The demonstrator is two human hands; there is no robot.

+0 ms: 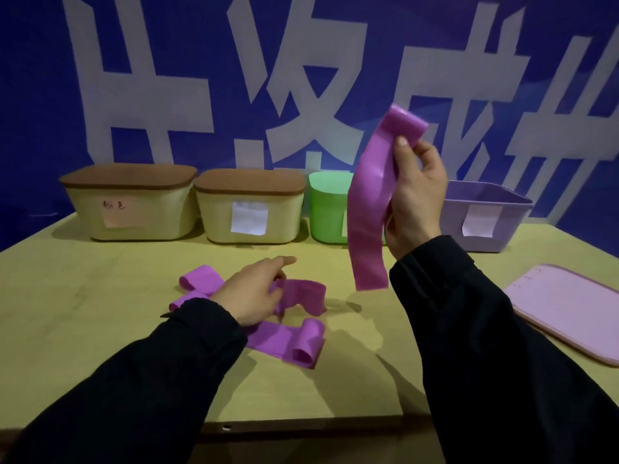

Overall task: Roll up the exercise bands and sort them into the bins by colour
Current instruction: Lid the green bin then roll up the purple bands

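Right now the right hand (pixel 413 195) is pinching a purple exercise band (pixel 371 202) in the air above the counter (pixel 100 313), grip closed on the band's upper end, thumb on the near face and fingers curled behind. That band is hanging with its long axis near vertical, top end curling over toward the right, bottom end pointing down at the counter and hanging clear of it, in front of the green bin (pixel 326 209). The left hand (pixel 253 291) is reaching low over the loose purple bands (pixel 301 296) on the counter, fingers curled round a ruffled one standing on its edge, index finger sticking out toward the bins; how firm that grip is cannot be told. Other bands in the heap are lying flat: one (pixel 201 284) is running out to the left from under the hand, another (pixel 288 344) is lying nearer the person with its long axis going left to right and its right end rolled into a loose curl. Along the back of the counter four bins are sitting in a row: two cream bins with brown lids, the left one (pixel 130 202) carrying a pink note with handwriting too small to read, the next (pixel 249 207) a blank-looking white note; then the green bin, then an open lilac bin (pixel 485 216) with a pale note on its front. A pink lid (pixel 569 309) is lying flat at the right edge. Behind, a blue wall (pixel 33 95) is showing large white Chinese characters, cut off by the frame.
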